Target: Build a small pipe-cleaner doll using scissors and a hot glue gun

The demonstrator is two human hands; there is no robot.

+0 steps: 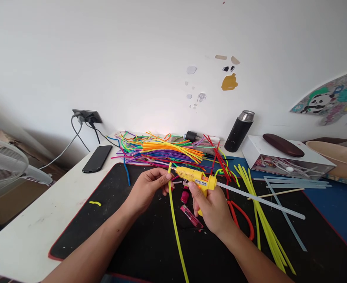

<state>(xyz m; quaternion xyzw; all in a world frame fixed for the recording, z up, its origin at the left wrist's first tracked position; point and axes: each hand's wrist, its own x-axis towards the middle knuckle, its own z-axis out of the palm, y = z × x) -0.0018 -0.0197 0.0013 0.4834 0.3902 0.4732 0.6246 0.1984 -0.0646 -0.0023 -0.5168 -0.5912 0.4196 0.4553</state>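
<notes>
My left hand (152, 186) pinches a yellow-green pipe cleaner (175, 226) near its upper end; the rest hangs down toward me. In my right hand (213, 206) is a yellow hot glue gun (191, 174), its metal nozzle at the top of the pipe cleaner. Whether nozzle and pipe cleaner touch, I cannot tell. A long translucent glue stick (259, 198) sticks out of the gun's back. Below the gun lie a pink lighter (191, 217) and a small dark pink object (185, 194). Red-handled pliers (242, 220) are partly hidden behind my right hand.
A pile of coloured pipe cleaners (167, 151) lies along the wall. Yellow pipe cleaners (264, 220) and glue sticks (294, 182) are spread at right. Around them stand a black flask (239, 131), a white box (253, 151), a phone (97, 158) and a fan (5, 161).
</notes>
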